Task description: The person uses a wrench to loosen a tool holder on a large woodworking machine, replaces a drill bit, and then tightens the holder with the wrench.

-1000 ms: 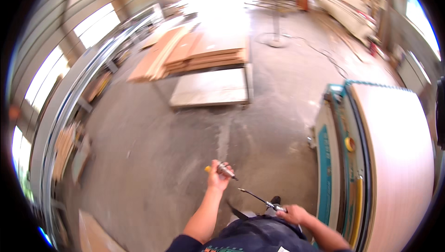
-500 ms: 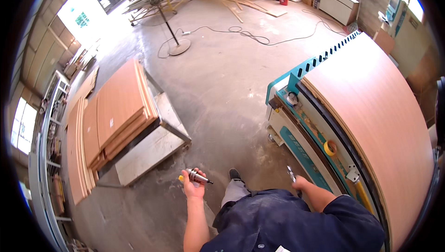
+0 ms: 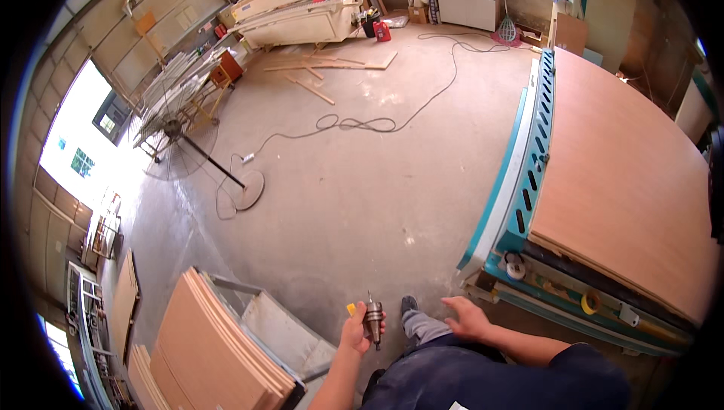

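My left hand [image 3: 354,333] is closed round a metal tool holder [image 3: 373,319], a shiny stepped cylinder with a thin bit standing up from its top end. A small yellow piece [image 3: 351,309] shows beside the fingers of that hand; what it belongs to is hidden. My right hand [image 3: 469,321] is in front of my body, near the end of the teal machine. Its fingers stretch to the left, apart, and nothing shows in them.
To the right, a wood-faced panel [image 3: 626,184] covers the teal machine [image 3: 514,233], with a tape roll [image 3: 590,302] on its ledge. Stacked boards [image 3: 204,346] stand at lower left. A pedestal fan [image 3: 204,155] and a cable [image 3: 354,125] occupy the floor ahead, with wooden strips [image 3: 332,65] farther off.
The view has swung to the right. The tool holder in my left hand has turned from lying sideways to upright. The shiny metal tool seen in my right hand no longer shows; those fingers have spread.
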A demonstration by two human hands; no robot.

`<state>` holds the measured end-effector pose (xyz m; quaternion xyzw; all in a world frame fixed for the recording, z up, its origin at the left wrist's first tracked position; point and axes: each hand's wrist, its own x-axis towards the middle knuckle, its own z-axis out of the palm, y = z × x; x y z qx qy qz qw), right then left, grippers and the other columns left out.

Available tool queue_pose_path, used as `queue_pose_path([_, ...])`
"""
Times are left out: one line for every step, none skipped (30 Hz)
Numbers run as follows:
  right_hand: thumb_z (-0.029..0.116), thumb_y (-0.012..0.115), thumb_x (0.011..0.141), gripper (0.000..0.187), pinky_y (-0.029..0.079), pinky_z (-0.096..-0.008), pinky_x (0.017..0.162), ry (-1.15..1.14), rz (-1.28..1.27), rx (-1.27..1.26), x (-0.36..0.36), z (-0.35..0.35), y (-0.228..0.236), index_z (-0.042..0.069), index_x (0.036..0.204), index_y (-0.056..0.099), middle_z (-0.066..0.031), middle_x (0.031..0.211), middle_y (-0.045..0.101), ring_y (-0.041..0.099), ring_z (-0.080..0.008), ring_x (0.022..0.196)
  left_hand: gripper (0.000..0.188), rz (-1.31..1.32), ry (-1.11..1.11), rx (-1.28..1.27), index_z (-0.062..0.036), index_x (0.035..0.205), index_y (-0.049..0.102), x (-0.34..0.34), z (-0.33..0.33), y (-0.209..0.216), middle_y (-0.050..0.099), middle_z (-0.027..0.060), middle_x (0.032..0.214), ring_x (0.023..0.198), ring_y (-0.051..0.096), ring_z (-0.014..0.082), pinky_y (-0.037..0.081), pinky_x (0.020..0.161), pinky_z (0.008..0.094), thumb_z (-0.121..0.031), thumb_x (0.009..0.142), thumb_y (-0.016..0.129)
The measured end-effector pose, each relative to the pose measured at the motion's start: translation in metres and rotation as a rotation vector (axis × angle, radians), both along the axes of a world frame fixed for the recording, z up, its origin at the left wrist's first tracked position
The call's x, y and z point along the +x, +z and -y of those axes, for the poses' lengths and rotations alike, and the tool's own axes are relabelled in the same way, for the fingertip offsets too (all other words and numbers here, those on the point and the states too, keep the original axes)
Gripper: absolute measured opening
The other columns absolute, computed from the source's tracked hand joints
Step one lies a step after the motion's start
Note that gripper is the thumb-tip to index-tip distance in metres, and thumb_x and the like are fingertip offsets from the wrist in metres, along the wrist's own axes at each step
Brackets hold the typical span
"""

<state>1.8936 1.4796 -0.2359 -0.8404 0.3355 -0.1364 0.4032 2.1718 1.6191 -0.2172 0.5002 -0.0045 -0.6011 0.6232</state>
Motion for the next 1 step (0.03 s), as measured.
queue_pose_path([0.019, 0.070, 0.077, 0.061, 0.043, -0.0389, 0.099, 0.129, 0.087, -0.028, 0.0557, 0.0148, 0.0124, 0.013, 0.133, 0.048, -0.0174, 0.125, 0.054, 0.052, -0.0295, 0.118, 0.052, 0.005, -0.062, -0.023, -0.0012, 0.110, 0.057, 0.0300, 0.0101, -0.0117, 0.067, 0.0162, 0.092, 0.071, 0.066, 0.0254, 0.056, 0.062, 0.0375, -0.049, 0.091, 0.056])
